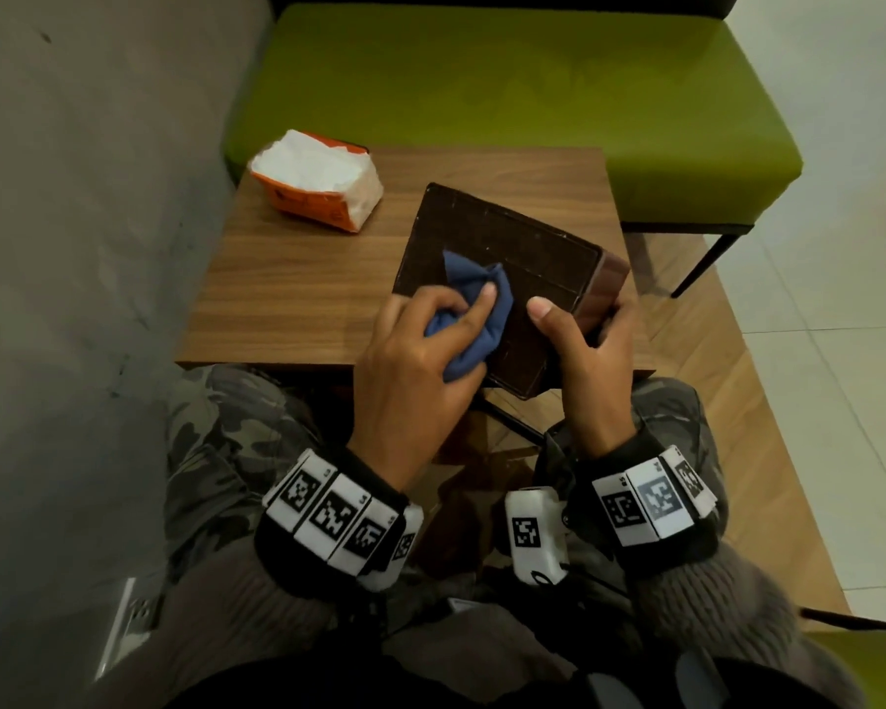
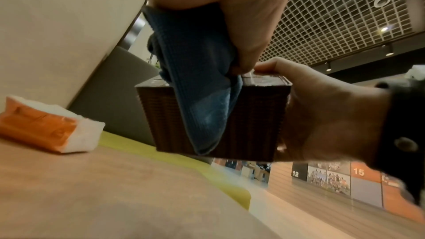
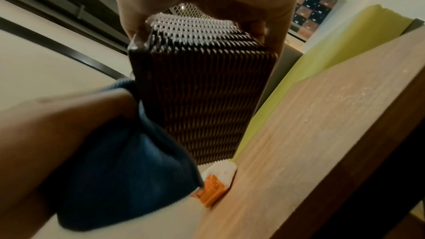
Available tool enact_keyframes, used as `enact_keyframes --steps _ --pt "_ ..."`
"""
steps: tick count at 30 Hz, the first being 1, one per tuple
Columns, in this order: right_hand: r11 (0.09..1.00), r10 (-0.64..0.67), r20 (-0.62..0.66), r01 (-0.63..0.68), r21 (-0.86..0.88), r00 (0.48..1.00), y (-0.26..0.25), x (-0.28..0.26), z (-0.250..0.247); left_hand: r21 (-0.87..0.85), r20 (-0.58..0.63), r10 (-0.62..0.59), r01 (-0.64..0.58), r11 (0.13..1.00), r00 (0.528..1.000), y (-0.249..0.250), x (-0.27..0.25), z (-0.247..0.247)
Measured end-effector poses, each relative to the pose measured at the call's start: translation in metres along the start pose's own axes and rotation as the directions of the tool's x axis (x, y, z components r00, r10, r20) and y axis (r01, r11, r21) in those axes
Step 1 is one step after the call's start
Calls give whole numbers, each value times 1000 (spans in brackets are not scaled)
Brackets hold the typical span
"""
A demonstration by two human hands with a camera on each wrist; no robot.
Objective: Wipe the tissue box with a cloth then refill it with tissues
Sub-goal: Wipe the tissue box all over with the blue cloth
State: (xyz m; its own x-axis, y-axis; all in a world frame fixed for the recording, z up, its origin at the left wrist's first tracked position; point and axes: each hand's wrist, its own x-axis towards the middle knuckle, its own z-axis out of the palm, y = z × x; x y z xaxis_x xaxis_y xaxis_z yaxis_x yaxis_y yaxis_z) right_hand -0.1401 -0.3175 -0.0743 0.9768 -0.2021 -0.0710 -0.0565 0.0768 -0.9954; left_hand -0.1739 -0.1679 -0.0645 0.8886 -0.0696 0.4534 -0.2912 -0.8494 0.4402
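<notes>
We are in the wiping step: our left hand (image 1: 410, 350) has its grip curled round the bunched blue cloth (image 1: 474, 314), pressing it onto the broad dark face of the tissue box (image 1: 507, 258). Our right hand (image 1: 589, 345) clamps the box's near right corner, thumb on top, fingers down the woven side; the box seems raised off the counter (image 1: 298, 284), though the views are blurry. Next comes refilling from the orange tissue pack (image 1: 318, 179) lying behind.
</notes>
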Motion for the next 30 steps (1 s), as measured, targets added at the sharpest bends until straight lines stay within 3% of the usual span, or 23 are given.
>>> enact_keyframes --steps 4,9,14,16,19,20,23,25,28,30 --pt "1000 0 -21 0 -17 1000 -2 2 -1 -18 10 22 -21 1000 1000 3 13 -3" --pt "997 61 -66 -57 56 996 -2 9 -6 -41 33 46 -45 998 998 -8 -24 8" --pt "988 137 -61 -132 85 989 4 6 2 -16 41 91 -91 996 995 -6 -29 8" --pt "988 137 -44 -133 78 990 5 3 0 9 50 24 -24 1000 998 -18 -24 7" --pt "992 121 -45 -120 30 992 6 1 -3 -24 -21 -203 202 979 979 -41 -11 6" --pt "992 124 -49 -122 32 991 6 0 -2 -37 -26 -214 213 976 976 -39 -10 6" --pt "985 153 -62 -147 90 986 6 3 1 -42 39 -43 44 998 998 -9 -24 10" --pt "985 144 -43 -139 99 989 5 3 -1 -61 51 9 -6 998 999 -8 -31 11" --pt "989 114 -18 -112 95 993 6 -3 -2 -75 -22 -172 170 983 985 -34 -18 10" --pt "989 108 -21 -105 108 994 7 -5 -1 -70 -23 -201 199 978 979 -41 -8 8"
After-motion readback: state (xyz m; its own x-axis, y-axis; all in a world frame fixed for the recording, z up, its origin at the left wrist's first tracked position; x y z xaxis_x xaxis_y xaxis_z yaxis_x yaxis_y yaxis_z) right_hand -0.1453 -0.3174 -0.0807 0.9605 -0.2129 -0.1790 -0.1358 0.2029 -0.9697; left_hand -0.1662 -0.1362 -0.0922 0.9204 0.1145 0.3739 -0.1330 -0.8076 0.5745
